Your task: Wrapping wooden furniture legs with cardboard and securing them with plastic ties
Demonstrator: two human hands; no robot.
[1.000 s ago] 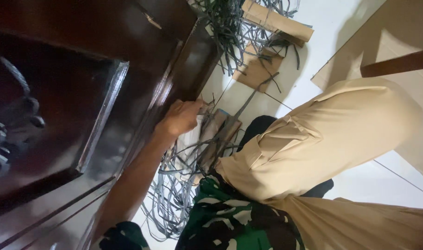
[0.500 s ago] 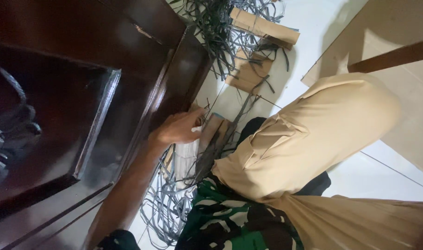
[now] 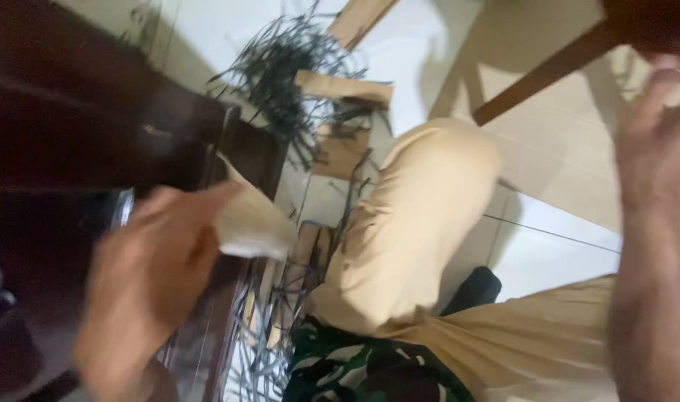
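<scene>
Pinched between thumb and fingers, a pale cream folded sheet (image 3: pixel 252 220), paper or thin fabric, is held by the left hand (image 3: pixel 143 286), whose grip is closed on its lower edge. The sheet is creased, with a whiter strip along the bottom, and fans up to a point near the dark wooden door (image 3: pixel 79 141). It is raised in the air at the left of the view, just beside the door's edge and above the floor. The hand is blurred by motion, so finer detail cannot be made out.

Half a second ago this hand was low on the floor, reaching into the pile by the door; it has since lifted close to the camera with the sheet in it. The view has also swung, so the door now fills less of the picture.

The right hand (image 3: pixel 664 141) has come into sight at the far right, raised and blurred, fingers loosely curled near a dark wooden piece; whether its grip holds anything cannot be told.

Below the sheet, brown cardboard strips (image 3: pixel 308 253) stand on edge among grey ribbon-like offcuts (image 3: pixel 262 357). Farther off, a tangle of dark grey strips (image 3: pixel 280 67) lies on the white tiled floor (image 3: pixel 556 253) with flat tan cardboard pieces (image 3: pixel 344 88). The person's bent knee in beige trousers (image 3: pixel 407 223) sits beside them, with a green camouflage garment (image 3: pixel 355 368) underneath.
</scene>
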